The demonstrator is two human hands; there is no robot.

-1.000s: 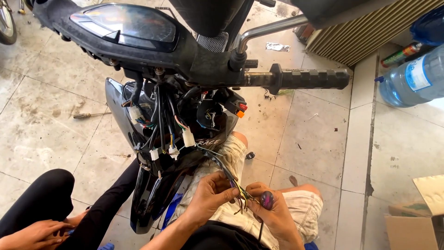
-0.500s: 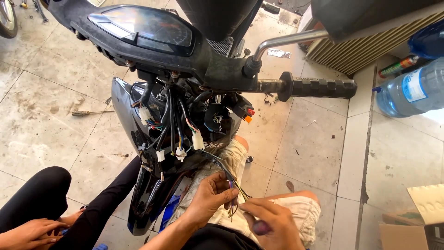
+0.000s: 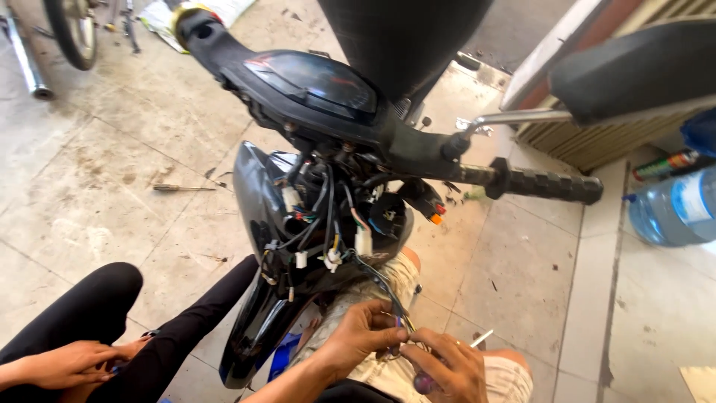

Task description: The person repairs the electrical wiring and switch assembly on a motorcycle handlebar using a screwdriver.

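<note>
Since the earlier frames the view is lifting and swinging left, so the motorcycle's dashboard (image 3: 313, 86) is now sitting nearer the centre and the right handlebar grip (image 3: 548, 184) is lying lower in the picture; the two hands are staying low at the bottom edge, drawing closer together. The left hand (image 3: 358, 336) is curling its fingers and pinching a small purple-tipped piece at the end of the wire bundle (image 3: 377, 280); the right hand (image 3: 447, 369) is closing around a dark, rounded tool handle (image 3: 424, 383), its tip hidden between the hands; a thin pale stick (image 3: 481, 339) is poking out just beside the right hand. The wire bundle is running up and to the left from the hands toward the opened front of the motorcycle, where white connectors (image 3: 328, 257) are hanging among loose cables; its long axis is lying on that diagonal, and the left hand is the nearer one to it. At the lower left another person's hand (image 3: 63, 363) is resting on a black-clothed knee. A screwdriver (image 3: 183, 188) is lying on the tiled floor (image 3: 97, 186), well apart; a large water bottle (image 3: 671, 209) is lying at the right.
</note>
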